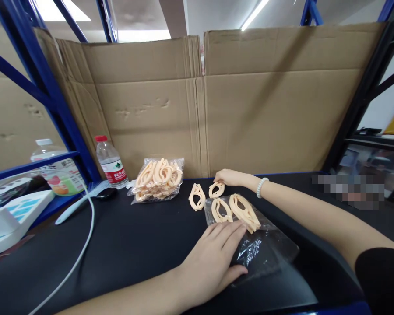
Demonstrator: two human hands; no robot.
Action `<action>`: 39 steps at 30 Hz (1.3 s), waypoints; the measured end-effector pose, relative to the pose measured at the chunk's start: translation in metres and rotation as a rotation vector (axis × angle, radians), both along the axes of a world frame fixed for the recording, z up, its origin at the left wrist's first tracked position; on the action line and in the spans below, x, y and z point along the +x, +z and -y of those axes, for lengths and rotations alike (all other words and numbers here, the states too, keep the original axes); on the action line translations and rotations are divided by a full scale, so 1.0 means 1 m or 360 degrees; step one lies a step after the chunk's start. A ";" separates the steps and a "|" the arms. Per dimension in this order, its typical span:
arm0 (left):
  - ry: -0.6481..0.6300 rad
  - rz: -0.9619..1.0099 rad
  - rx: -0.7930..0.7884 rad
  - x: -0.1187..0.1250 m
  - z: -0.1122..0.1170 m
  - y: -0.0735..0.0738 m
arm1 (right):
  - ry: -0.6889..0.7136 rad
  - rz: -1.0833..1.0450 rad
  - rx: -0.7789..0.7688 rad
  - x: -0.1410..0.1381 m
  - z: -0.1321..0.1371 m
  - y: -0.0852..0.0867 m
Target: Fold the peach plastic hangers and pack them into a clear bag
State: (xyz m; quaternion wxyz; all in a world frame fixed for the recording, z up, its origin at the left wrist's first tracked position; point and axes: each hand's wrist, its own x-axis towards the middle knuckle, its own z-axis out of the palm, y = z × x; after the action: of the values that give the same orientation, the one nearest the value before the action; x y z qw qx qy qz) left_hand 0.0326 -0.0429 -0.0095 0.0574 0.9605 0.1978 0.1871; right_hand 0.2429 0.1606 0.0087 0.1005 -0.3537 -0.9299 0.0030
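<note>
My left hand lies palm down with its fingers stretched out, over the near ends of beige folded travel hangers and the edge of a clear plastic bag. Two beige pieces, a hanger and a thicker hanger, rest at the bag's far end; whether they are inside it I cannot tell. Farther back, my right hand grips the far end of another folded hanger with its fingertips. One loose hanger lies on the black table just left of that one.
A packed clear bag of hangers sits by the cardboard wall. Left of it stand a red-capped water bottle, a dark mouse-like object and a light-blue handle. A white cable curves across the table.
</note>
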 end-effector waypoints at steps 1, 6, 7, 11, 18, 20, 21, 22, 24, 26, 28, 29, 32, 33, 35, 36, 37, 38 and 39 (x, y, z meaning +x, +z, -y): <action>-0.0002 0.0011 -0.0001 0.000 0.000 -0.001 | -0.0047 -0.0012 -0.0017 0.010 0.002 -0.001; -0.0020 0.0090 0.0007 0.000 -0.002 -0.005 | -0.0294 -0.0115 -0.0045 0.059 0.019 -0.005; -0.0020 0.0096 0.0011 0.000 -0.002 -0.006 | -0.0344 -0.0135 -0.0040 0.067 0.021 -0.006; 0.0000 0.0086 0.0032 0.000 -0.002 -0.006 | -0.0513 -0.0199 0.0016 0.086 0.023 -0.014; 0.0007 0.0075 0.0043 0.000 -0.001 -0.003 | -0.0485 -0.0305 0.0246 0.091 0.035 -0.025; 0.0010 0.0078 0.0031 0.000 -0.001 -0.003 | -0.0400 -0.0314 0.0298 0.092 0.048 -0.026; 0.0010 0.0078 0.0024 0.000 -0.001 -0.003 | -0.0351 -0.0309 0.0313 0.094 0.056 -0.026; 0.0007 0.0078 0.0018 0.000 -0.001 -0.003 | -0.0304 -0.0298 0.0321 0.095 0.065 -0.026; 0.0003 0.0075 0.0008 0.000 -0.001 -0.003 | -0.0226 -0.0261 0.0324 0.099 0.085 -0.026; 0.0003 0.0076 0.0004 0.000 -0.001 -0.005 | -0.0186 -0.0222 0.0313 0.104 0.106 -0.026; 0.0003 0.0085 0.0003 0.001 -0.002 -0.006 | -0.0177 -0.0172 0.0311 0.109 0.130 -0.025; 0.0000 0.0093 0.0004 0.001 -0.003 -0.007 | -0.0183 -0.0141 0.0311 0.111 0.144 -0.025; -0.0015 0.0110 0.0005 0.001 -0.004 -0.007 | -0.0254 -0.0030 0.0339 0.113 0.193 -0.024; -0.0020 0.0116 0.0006 0.001 -0.004 -0.007 | -0.0295 -0.0023 0.0343 0.113 0.212 -0.024; -0.0022 0.0129 0.0007 0.002 -0.003 -0.007 | -0.0338 -0.0021 0.0335 0.111 0.250 -0.024; -0.0021 0.0135 0.0009 0.002 -0.003 -0.007 | -0.0355 -0.0027 0.0319 0.110 0.269 -0.025; -0.0021 0.0138 0.0014 0.002 -0.003 -0.007 | -0.0353 -0.0043 0.0325 0.109 0.287 -0.028; -0.0020 0.0138 0.0018 0.001 -0.003 -0.007 | -0.0344 -0.0055 0.0336 0.109 0.303 -0.032; -0.0021 0.0138 0.0025 0.002 -0.003 -0.007 | -0.0314 -0.0078 0.0396 0.109 0.317 -0.037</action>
State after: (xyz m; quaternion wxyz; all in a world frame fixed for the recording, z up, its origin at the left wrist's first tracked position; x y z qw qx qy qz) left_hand 0.0342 -0.0395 -0.0168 0.0597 0.9532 0.1875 0.2296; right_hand 0.3520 -0.1566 -0.0283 0.1661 -0.4279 -0.8811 -0.1135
